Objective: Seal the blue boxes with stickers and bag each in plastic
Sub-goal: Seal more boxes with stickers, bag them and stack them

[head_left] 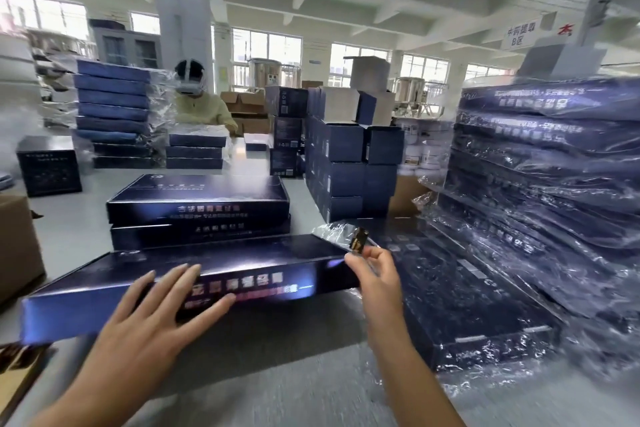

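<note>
Left hand (156, 315), fingers (183, 279) spread, steadies the seemingly stiff, slick blue box (242, 262); right hand (377, 277) pinches a flimsy-looking sticker (358, 240) above its right end.

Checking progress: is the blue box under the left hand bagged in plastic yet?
Not bagged: the blue box under the left hand shows a bare glossy surface, unlike the plastic-wrapped stack at right.

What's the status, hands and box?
Left hand flat on blue box. Right hand pinching sticker at its right end. Bagged boxes beside, not blocking.
</note>
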